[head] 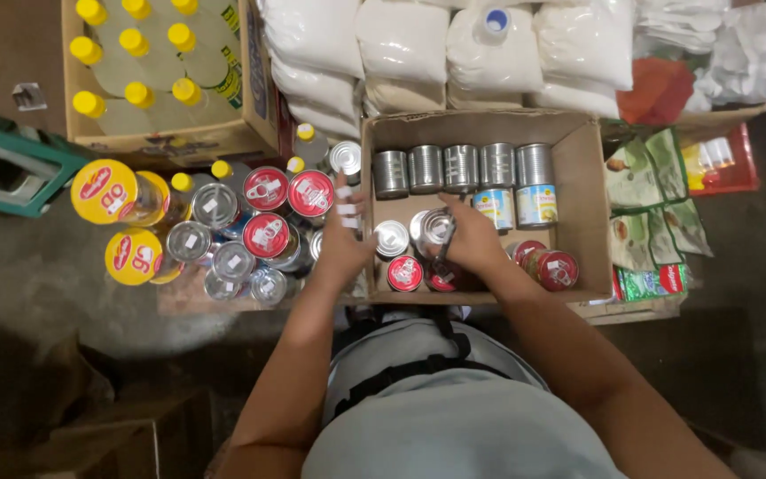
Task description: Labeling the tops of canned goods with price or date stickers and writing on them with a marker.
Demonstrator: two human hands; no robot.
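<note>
Looking straight down: the right hand (472, 238) is closed around a silver round tin can (432, 227) inside the open brown cardboard box (578, 191), near its middle. The left hand (340, 232) hangs over the box's left wall with fingers spread, gripping nothing I can make out.

Progress looks partial. A row of ribbed silver tins (461, 167) already lines the far wall, two yellow-and-blue labelled tins (516, 206) sit just nearer, and red-lidded tins (550, 266) fill the near right corner. Bare cardboard shows at the right, so there's room.

Left of the box waits a cluster of red-lidded and silver-topped tins (254, 235), beside yellow-lidded jars (117, 217). Far off, white filled sacks (401, 44) and a carton of yellow-capped oil bottles (148, 62) crowd in.
</note>
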